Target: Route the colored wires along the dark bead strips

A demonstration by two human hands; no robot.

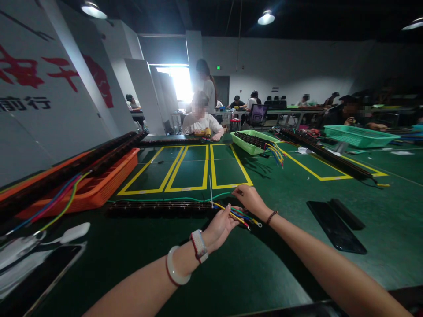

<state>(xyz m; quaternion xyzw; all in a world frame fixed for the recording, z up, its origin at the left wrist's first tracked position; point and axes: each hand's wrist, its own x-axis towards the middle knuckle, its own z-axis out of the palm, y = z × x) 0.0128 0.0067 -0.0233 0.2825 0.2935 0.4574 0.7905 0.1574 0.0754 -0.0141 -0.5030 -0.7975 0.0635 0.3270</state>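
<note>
Across the green table (pixel 267 268) lies a long dark strip (pixel 165 208), with colored wires (pixel 243 216) coming out of its right end. My left hand (pixel 222 226) is closed around these yellow, blue and green wires, whose ring-shaped ends stick out to the right. Just above, my right hand (pixel 250 199) is pinched near the end of a thin green wire (pixel 185 199) that runs along the strip's far side. Whether the fingers grip that wire is too small to tell. A white cable tie (pixel 210 191) stands up from the strip's right end.
An orange basket (pixel 112 180) with dark strips is at the left. Green baskets (pixel 251 147) (pixel 360 136) stand farther back. A black phone (pixel 335 229) lies right, beside a dark bar (pixel 346 214). At the far edge sits a person (pixel 201 121) holding a yellow tool.
</note>
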